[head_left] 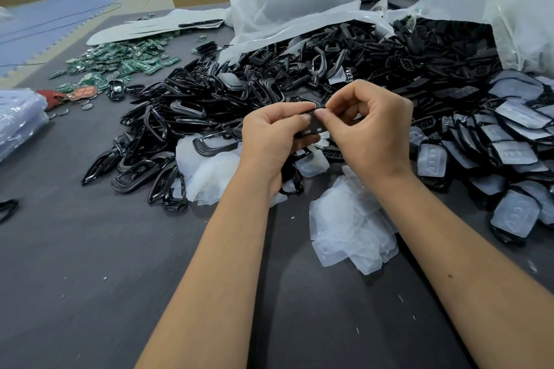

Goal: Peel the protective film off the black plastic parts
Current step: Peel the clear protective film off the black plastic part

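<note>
Both hands [323, 132] around small, glossy black part [313, 124]

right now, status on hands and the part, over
Left hand grips black part from below. Right hand pinches at its top edge, film not yet visibly lifted. Nothing blocking; peeled films piled on table beneath.

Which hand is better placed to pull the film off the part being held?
Probably the right hand: its thumb and forefinger pinch at the black part's top edge, while the left hand grips the body.
</note>
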`<state>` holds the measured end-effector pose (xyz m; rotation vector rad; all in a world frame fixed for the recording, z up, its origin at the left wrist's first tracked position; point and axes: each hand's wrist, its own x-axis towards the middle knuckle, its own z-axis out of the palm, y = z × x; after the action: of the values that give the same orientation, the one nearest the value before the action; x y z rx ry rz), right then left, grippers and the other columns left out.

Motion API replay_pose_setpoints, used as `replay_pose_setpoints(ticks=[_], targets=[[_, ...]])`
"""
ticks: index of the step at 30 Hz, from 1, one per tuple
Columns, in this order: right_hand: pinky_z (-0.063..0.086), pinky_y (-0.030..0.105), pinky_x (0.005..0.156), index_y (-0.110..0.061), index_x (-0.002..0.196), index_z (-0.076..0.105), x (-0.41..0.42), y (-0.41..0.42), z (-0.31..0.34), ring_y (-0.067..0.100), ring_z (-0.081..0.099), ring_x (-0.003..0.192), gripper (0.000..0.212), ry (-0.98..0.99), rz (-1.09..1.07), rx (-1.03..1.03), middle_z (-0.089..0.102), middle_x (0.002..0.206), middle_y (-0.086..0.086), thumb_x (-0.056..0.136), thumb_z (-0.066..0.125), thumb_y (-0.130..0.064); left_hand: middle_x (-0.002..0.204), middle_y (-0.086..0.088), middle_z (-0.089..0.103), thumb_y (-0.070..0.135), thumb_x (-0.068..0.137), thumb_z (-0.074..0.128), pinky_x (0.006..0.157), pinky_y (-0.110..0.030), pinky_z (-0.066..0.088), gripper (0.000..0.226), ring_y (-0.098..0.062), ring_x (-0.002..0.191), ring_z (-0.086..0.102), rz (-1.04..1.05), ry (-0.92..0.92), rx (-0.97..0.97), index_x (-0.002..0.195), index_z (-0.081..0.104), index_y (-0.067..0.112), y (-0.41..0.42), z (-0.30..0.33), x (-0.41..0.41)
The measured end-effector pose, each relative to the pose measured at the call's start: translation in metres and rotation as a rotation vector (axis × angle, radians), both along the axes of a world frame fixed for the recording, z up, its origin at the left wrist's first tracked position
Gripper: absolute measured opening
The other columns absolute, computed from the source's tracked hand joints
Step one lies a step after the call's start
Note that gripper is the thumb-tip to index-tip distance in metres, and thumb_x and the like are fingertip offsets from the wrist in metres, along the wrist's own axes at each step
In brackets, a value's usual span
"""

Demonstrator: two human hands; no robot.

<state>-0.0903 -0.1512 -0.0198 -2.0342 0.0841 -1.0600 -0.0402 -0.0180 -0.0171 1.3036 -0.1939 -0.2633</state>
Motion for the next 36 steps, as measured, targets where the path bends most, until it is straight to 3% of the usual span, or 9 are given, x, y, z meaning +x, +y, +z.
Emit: replay_pose_setpoints(ticks=[11, 20, 22, 24, 27, 29, 33, 36], targets=[[0.059, 0.029, 0.06, -0.011, 0.075, 0.072, -0.001, 0.002, 0.0, 0.011, 0.068, 0.06, 0.015, 0.007, -0.051, 0.084, 0.071, 0.068, -0.009, 0.081, 0.085, -0.013, 0.085, -0.014, 0.078, -0.016, 0.086, 0.067, 0.069, -0.025, 0.06, 0.025, -0.02, 0.073, 0.074, -0.028, -0.015, 0.031, 0.105, 0.076, -0.002, 0.001, 0.0, -0.003], [0.053, 0.018, 0.06, -0.015, 0.082, 0.069, 0.002, -0.001, -0.003, 0.01, 0.064, 0.062, 0.021, 0.013, -0.048, 0.068, 0.068, 0.073, -0.007, 0.079, 0.089, -0.02, 0.079, -0.01, 0.077, -0.015, 0.089, 0.064, 0.069, -0.024, 0.061, 0.023, -0.017, 0.07, 0.072, -0.01, -0.004, 0.035, 0.099, 0.077, 0.001, 0.001, 0.0, -0.001], [0.053, 0.021, 0.061, -0.014, 0.088, 0.069, 0.004, -0.003, -0.003, 0.01, 0.064, 0.064, 0.025, 0.073, -0.043, 0.156, 0.068, 0.076, -0.006, 0.08, 0.089, -0.027, 0.075, -0.007, 0.076, -0.015, 0.089, 0.064, 0.068, -0.023, 0.061, 0.023, -0.015, 0.068, 0.072, -0.012, -0.004, 0.035, 0.098, 0.077, 0.002, 0.001, 0.0, -0.001], [0.052, 0.029, 0.054, -0.01, 0.093, 0.071, 0.006, -0.006, -0.003, 0.013, 0.064, 0.062, 0.025, 0.173, 0.065, 0.405, 0.069, 0.076, -0.002, 0.087, 0.084, -0.03, 0.071, -0.004, 0.075, -0.015, 0.089, 0.065, 0.068, -0.023, 0.061, 0.023, -0.014, 0.065, 0.071, -0.01, -0.007, 0.039, 0.099, 0.077, 0.003, 0.002, 0.0, 0.0], [0.043, 0.025, 0.041, 0.01, 0.1, 0.066, 0.008, -0.01, -0.005, 0.015, 0.06, 0.057, 0.043, 0.285, 0.276, 0.767, 0.062, 0.076, 0.01, 0.099, 0.071, -0.032, 0.068, -0.002, 0.073, -0.015, 0.089, 0.065, 0.07, -0.024, 0.062, 0.023, -0.013, 0.063, 0.07, -0.007, -0.013, 0.038, 0.099, 0.077, 0.003, 0.001, 0.0, -0.001], [0.042, 0.024, 0.04, 0.009, 0.096, 0.067, 0.008, -0.009, -0.005, 0.016, 0.061, 0.058, 0.04, 0.329, 0.323, 0.763, 0.06, 0.08, 0.015, 0.101, 0.069, -0.031, 0.069, -0.001, 0.074, -0.015, 0.089, 0.065, 0.07, -0.024, 0.062, 0.024, -0.013, 0.064, 0.07, -0.007, -0.019, 0.033, 0.098, 0.077, 0.003, 0.002, 0.0, -0.001], [0.043, 0.025, 0.042, -0.003, 0.09, 0.073, 0.008, -0.008, -0.008, 0.016, 0.061, 0.057, 0.012, 0.297, 0.302, 0.678, 0.065, 0.073, 0.009, 0.097, 0.073, -0.014, 0.072, -0.002, 0.075, -0.015, 0.09, 0.064, 0.069, -0.024, 0.061, 0.024, -0.014, 0.067, 0.071, -0.012, -0.032, 0.024, 0.098, 0.077, 0.004, 0.002, -0.001, 0.0], [0.042, 0.024, 0.042, 0.001, 0.093, 0.073, 0.008, -0.009, -0.01, 0.015, 0.059, 0.054, 0.015, 0.273, 0.299, 0.68, 0.068, 0.068, 0.005, 0.092, 0.079, -0.013, 0.079, -0.006, 0.077, -0.014, 0.091, 0.063, 0.07, -0.024, 0.06, 0.023, -0.016, 0.072, 0.073, -0.022, -0.034, 0.014, 0.1, 0.076, 0.003, 0.002, -0.002, 0.0]])
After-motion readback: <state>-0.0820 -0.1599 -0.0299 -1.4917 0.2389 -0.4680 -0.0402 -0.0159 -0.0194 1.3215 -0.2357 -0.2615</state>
